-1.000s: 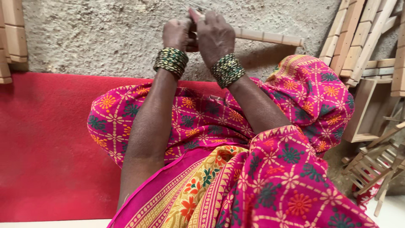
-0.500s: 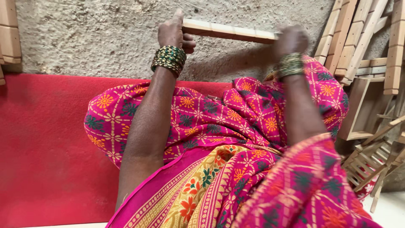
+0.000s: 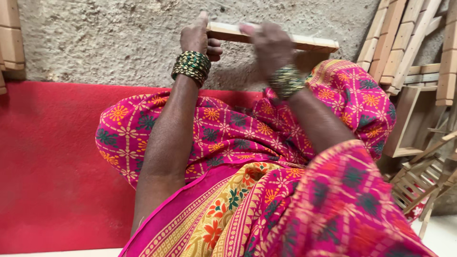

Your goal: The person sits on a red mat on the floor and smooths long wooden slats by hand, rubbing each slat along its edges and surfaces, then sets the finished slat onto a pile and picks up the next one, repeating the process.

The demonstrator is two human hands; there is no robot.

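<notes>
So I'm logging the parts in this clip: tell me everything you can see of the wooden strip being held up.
The wooden strip is a long, narrow, flat-sided bar of pale, unfinished-looking wood with squared ends. It is held roughly level, its right end tilted slightly down, in front of a rough grey wall above the person's lap. The left hand grips its left end, thumb up behind it; the right hand, blurred, lies over its middle. The right end sticks out free. Surface detail is too small to tell.

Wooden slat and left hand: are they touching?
Touching. The head view shows the left hand gripping one end of the wooden slat, thumb over its top edge and fingers curled beneath.
</notes>
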